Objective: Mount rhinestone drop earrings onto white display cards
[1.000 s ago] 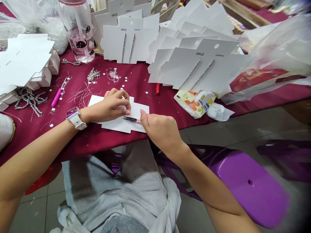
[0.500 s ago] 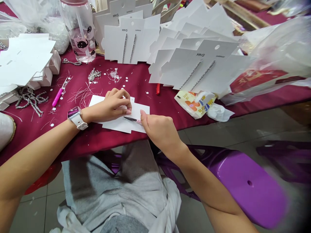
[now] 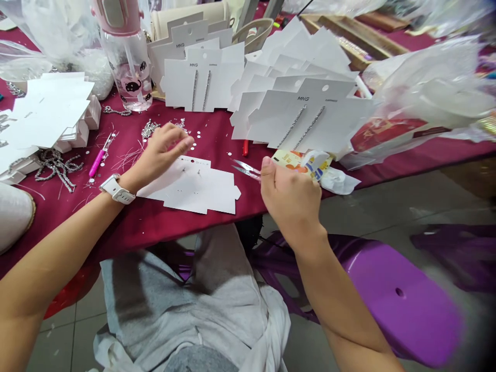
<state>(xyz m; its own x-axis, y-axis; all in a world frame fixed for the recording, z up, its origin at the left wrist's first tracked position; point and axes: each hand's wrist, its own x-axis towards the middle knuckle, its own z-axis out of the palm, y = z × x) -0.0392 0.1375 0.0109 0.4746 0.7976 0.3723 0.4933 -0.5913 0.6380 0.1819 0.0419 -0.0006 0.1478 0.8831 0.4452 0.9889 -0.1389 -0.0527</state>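
L hand & R hand moved apart; L half-curled, hold unclear; R clenched on snips, off card.

shiny metal scissors, matt paper card, glossy stool

Right hand gripped small snips, blades parted, to the right of a white card lying flat on maroon cloth. Left hand was by the card's far edge, fingers curled; couldn't tell if they pinched anything. Silver chain pile sat just beyond it, pink-handled tool to its left. Clear bottle and MNG cards stood farther back
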